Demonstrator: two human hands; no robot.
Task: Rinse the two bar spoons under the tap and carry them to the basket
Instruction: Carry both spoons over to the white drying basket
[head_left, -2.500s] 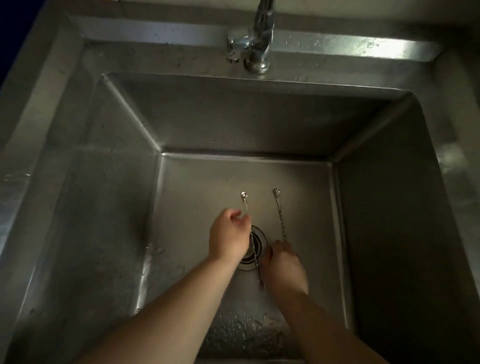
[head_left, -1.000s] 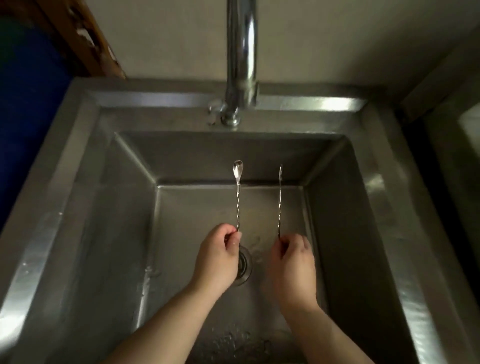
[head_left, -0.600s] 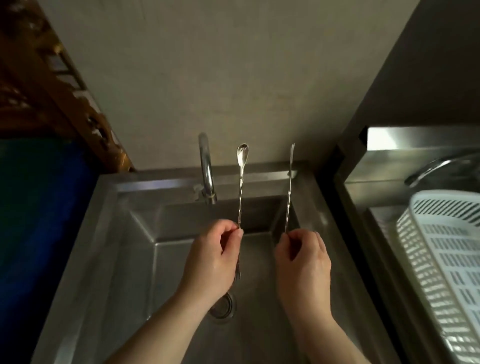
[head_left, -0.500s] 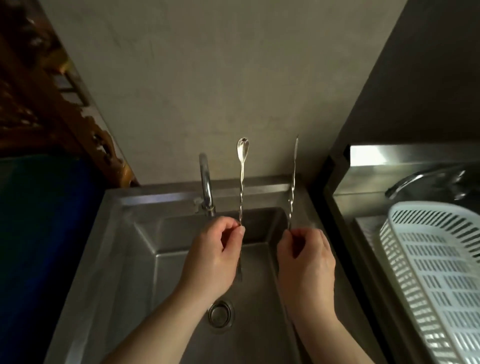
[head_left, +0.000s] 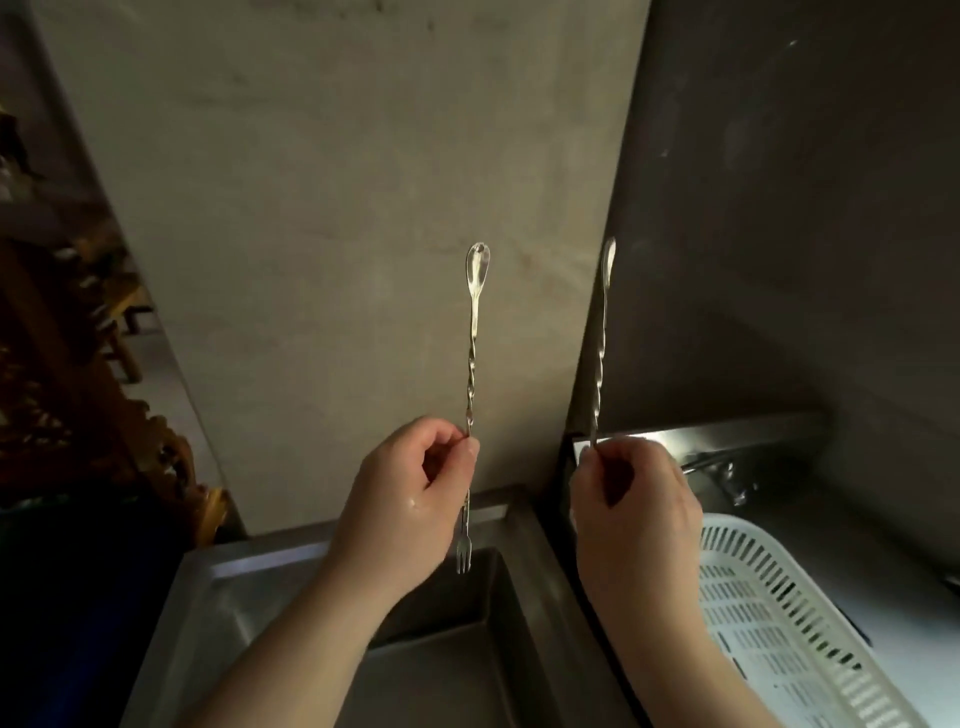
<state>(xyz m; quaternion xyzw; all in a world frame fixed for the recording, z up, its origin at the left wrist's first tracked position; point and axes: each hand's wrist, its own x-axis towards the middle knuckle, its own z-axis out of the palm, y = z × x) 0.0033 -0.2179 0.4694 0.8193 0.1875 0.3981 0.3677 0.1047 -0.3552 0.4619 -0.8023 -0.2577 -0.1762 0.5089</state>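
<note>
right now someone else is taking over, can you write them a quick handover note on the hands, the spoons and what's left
Left hand: grip shut on the left bar spoon, upright, bowl up, fork end hanging over the sink.
Right hand: grip shut on the right bar spoon, also upright.
Done: both spoons are lifted clear of the sink; whether they were rinsed can't be told.
Left: carry both right to the white basket and set them in.

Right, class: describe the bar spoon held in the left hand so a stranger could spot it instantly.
Start at the steel sink at the bottom. Above it the left hand pinches a thin twisted bar spoon upright against the pale wall. Unlike the other spoon beside it, its bowl faces the camera and a small fork end shows below the fingers.
</note>
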